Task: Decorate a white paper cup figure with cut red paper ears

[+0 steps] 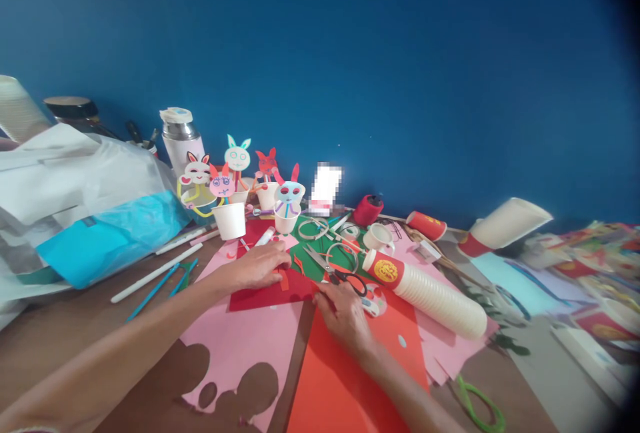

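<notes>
A sheet of red paper (255, 296) lies on the table, overlapping pink and orange sheets. My left hand (265, 264) rests over it with fingers stretched out and thumb apart, and beside the thumb is a small orange-red paper strip (285, 280). With closed fingers, my right hand (341, 308) pinches the right edge of the red paper. Black-handled scissors (336, 274) lie just beyond the right hand, their blades spread. Under my left forearm is pink paper (250, 340) with round holes cut out; under my right one is orange paper (345, 380).
Behind the hands stand several paper cups (229, 221) topped with paper rabbit faces. A stack of paper cups (440, 300) lies on the right. A plastic bag (100, 173) and a thermos (181, 143) occupy the left. A red spool (369, 209) and mug (379, 237) stand behind.
</notes>
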The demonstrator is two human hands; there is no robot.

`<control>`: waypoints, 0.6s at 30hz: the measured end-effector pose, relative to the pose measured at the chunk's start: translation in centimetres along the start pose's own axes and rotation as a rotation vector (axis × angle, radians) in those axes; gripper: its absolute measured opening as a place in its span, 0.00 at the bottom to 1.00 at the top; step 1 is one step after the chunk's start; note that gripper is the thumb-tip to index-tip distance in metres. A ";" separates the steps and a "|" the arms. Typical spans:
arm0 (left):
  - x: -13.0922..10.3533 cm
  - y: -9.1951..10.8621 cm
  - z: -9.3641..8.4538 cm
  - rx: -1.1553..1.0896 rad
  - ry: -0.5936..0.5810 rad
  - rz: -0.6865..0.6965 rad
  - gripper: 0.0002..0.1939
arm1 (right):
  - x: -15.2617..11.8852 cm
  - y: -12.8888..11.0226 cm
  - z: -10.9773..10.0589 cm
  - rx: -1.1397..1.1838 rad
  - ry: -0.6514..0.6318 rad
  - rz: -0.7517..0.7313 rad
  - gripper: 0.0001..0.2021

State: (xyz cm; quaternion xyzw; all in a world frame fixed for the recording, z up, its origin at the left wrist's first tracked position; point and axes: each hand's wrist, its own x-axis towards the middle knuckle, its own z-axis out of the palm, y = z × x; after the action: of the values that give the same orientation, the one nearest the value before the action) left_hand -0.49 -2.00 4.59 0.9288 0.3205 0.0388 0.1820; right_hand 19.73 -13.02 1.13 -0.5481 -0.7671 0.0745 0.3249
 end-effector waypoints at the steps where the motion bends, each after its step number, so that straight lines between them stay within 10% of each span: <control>1: 0.0 0.0 0.0 -0.001 -0.006 0.006 0.07 | 0.0 0.0 0.1 -0.001 -0.008 -0.006 0.07; 18: -0.2 0.6 -0.2 -0.037 -0.016 -0.004 0.03 | -0.1 0.1 0.7 0.004 -0.019 -0.061 0.09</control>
State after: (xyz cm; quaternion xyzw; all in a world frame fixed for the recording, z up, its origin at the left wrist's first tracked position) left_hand -0.30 -2.51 4.98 0.9250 0.3199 0.0371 0.2017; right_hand 19.41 -12.93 0.50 -0.5230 -0.7865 0.0713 0.3207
